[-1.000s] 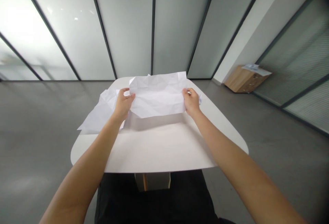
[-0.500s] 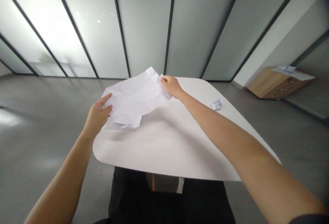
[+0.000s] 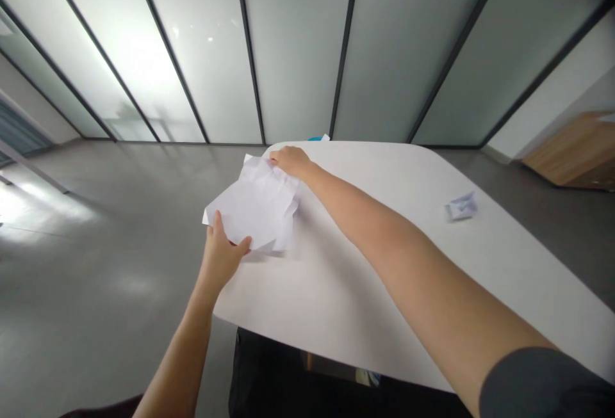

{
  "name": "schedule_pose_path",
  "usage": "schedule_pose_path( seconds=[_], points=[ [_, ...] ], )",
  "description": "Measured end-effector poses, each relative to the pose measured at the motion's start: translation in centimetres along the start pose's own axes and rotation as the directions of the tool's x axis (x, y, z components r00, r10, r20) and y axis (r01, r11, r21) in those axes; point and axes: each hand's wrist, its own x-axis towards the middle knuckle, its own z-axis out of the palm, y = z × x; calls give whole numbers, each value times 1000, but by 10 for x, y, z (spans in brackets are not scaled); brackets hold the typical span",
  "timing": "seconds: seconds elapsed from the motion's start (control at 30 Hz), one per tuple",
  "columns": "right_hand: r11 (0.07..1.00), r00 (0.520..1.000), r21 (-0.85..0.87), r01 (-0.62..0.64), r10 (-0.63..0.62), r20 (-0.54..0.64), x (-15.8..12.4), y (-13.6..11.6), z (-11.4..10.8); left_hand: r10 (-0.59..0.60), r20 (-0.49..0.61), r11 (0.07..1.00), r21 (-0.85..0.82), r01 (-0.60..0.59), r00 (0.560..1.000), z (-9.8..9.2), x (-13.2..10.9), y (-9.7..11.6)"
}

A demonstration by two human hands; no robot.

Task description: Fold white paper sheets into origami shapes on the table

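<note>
A creased, partly folded white sheet of paper (image 3: pixel 254 203) is held between my two hands above the left end of the white table (image 3: pixel 375 181). My left hand (image 3: pixel 223 248) grips its lower left edge, with the thumb along the near side and the fingers partly hidden. At the far edge, my right hand (image 3: pixel 288 160) pinches the paper near its top corner. Some fingertips lie out of sight behind the sheet. A small crumpled piece of paper (image 3: pixel 462 207) lies to the right on the table.
Behind the table's far edge a bit of a blue object (image 3: pixel 315 139) shows with something white beside it. A wooden cabinet (image 3: pixel 571 149) stands at the right. Frosted glass panels (image 3: pixel 295 47) line the back. Grey floor (image 3: pixel 120 264) extends to the left.
The view has turned left. My hands have come closer together, and the paper, spread wide before, is now bunched and folded smaller. A blue object has come into sight behind the table.
</note>
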Motion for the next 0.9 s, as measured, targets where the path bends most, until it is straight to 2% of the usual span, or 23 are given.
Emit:
schedule_pose_path(
  seconds=[0.1, 0.2, 0.3, 0.4, 0.5, 0.57, 0.6, 0.67, 0.7, 0.77, 0.8, 0.83, 0.87, 0.9],
  points=[
    [1000, 995, -21, -6, 8, 97, -6, -1, 22, 10, 204, 913, 397, -92, 979, 0, -6, -3],
    [999, 989, -11, -32, 34, 144, -18, 4, 41, -45, 389, 810, 553, -194, 920, -11, -13, 4],
    [998, 988, 7, -60, 58, 144, -28, 7, 53, -69, 358, 716, 668, -204, 931, -23, -17, 23],
    [992, 993, 51, -113, 110, 52, -34, 7, 54, -24, 255, 659, 731, -177, 967, -30, -13, 50],
    [983, 977, 111, -145, 160, -139, -48, 17, 37, 146, 225, 681, 684, -262, 964, -32, -6, 77],
    [975, 941, 156, -157, 195, -277, -71, 38, 17, 262, 223, 708, 617, -344, 939, -29, -4, 91],
    [970, 928, 177, -165, 213, -307, -88, 54, 5, 308, 243, 720, 573, -393, 920, -24, -6, 98],
    [959, 912, 182, -217, 265, -313, -134, 95, -19, 386, 333, 729, 461, -506, 860, -8, -13, 111],
    [943, 900, 181, -281, 324, -293, -162, 118, -31, 420, 397, 725, 394, -564, 816, 4, -18, 118],
    [873, 853, 201, -444, 481, -203, -224, 165, -54, 483, 530, 700, 245, -671, 697, 33, -32, 134],
    [813, 804, 214, -542, 575, -152, -256, 186, -64, 510, 595, 679, 166, -716, 621, 48, -39, 142],
    [729, 726, 224, -647, 678, -110, -287, 204, -72, 531, 650, 656, 92, -749, 544, 65, -45, 150],
    [675, 672, 213, -707, 734, -97, -315, 218, -79, 543, 692, 633, 36, -774, 476, 80, -50, 158],
    [631, 628, 204, -749, 773, -85, -341, 228, -85, 548, 714, 616, 9, -788, 437, 96, -53, 165]
  ],
)
